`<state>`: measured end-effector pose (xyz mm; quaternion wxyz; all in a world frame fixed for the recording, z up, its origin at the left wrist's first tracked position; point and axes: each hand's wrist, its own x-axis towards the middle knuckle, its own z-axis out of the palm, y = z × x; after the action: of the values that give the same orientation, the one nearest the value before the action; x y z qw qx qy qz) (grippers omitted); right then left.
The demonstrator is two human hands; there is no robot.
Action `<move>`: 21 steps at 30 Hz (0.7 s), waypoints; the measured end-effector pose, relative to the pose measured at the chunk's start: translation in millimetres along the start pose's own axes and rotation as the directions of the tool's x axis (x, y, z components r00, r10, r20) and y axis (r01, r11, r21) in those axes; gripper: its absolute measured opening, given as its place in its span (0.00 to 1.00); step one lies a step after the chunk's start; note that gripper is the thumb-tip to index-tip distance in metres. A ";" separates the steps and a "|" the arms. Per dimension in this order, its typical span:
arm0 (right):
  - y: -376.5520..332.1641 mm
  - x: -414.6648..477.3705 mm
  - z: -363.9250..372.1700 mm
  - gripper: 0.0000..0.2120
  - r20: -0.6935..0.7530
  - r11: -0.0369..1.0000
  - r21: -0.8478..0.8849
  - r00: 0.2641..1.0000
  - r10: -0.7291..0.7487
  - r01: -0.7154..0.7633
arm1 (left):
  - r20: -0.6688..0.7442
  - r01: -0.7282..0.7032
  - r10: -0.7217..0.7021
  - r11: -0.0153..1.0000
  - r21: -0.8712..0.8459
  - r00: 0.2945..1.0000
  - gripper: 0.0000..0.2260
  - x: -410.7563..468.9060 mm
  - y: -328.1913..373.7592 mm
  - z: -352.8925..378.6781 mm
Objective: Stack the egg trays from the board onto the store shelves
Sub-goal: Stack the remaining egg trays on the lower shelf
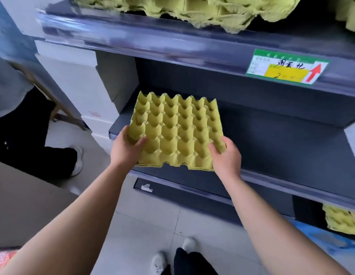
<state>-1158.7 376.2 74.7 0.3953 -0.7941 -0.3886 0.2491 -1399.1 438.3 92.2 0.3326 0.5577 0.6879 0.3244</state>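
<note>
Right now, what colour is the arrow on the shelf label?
Red arrow, pointing up; head view.

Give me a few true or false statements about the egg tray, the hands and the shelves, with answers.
1. Both hands, the left hand and right hand, hold the yellow egg tray. True.
2. The tray holds eggs. False: its cups are empty.
3. The top shelf already carries trays. True.
4. The price label shows a blue arrow. False: the arrow is red.
</note>
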 end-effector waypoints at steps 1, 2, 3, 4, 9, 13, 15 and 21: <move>-1.6 3.0 5.6 0.27 -0.023 0.999 0.032 0.999 0.031 -0.030 | 0.005 0.009 -0.009 1.000 -0.022 1.000 0.17 7.1 -3.1 0.3; -3.5 6.3 10.4 0.29 -0.039 0.996 0.058 0.997 0.068 -0.066 | 0.012 0.022 -0.021 0.999 -0.050 1.000 0.18 13.4 -5.6 0.2; -4.8 10.7 15.4 0.29 -0.048 0.992 0.074 0.993 0.103 -0.099 | 0.019 0.038 -0.036 0.996 -0.084 0.999 0.20 19.7 -8.8 0.6; -5.8 15.6 20.7 0.29 -0.055 0.991 0.074 0.991 0.120 -0.115 | 0.026 0.055 -0.052 0.991 -0.123 0.998 0.21 25.6 -12.1 1.2; -6.4 39.2 45.4 0.21 -0.083 0.988 0.079 0.986 0.142 -0.136 | 0.063 0.132 -0.119 0.959 -0.252 0.991 0.23 62.1 -34.1 8.1; -8.2 55.6 57.0 0.22 -0.071 0.984 0.080 0.984 0.162 -0.156 | 0.098 0.146 -0.122 0.944 -0.295 0.988 0.22 91.9 -40.6 14.1; -8.5 62.1 62.7 0.23 -0.067 0.986 0.065 0.985 0.156 -0.152 | 0.103 0.146 -0.119 0.939 -0.311 0.988 0.23 105.3 -41.5 18.3; -18.2 74.1 77.4 0.26 -0.037 0.986 0.026 0.986 0.164 -0.163 | 0.122 0.108 -0.078 0.959 -0.263 0.989 0.25 142.2 -40.0 22.7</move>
<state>-1178.2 477.2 39.5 0.3898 -0.8235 -0.3117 0.2697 -1424.8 573.1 32.9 0.4576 0.4915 0.6435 0.3674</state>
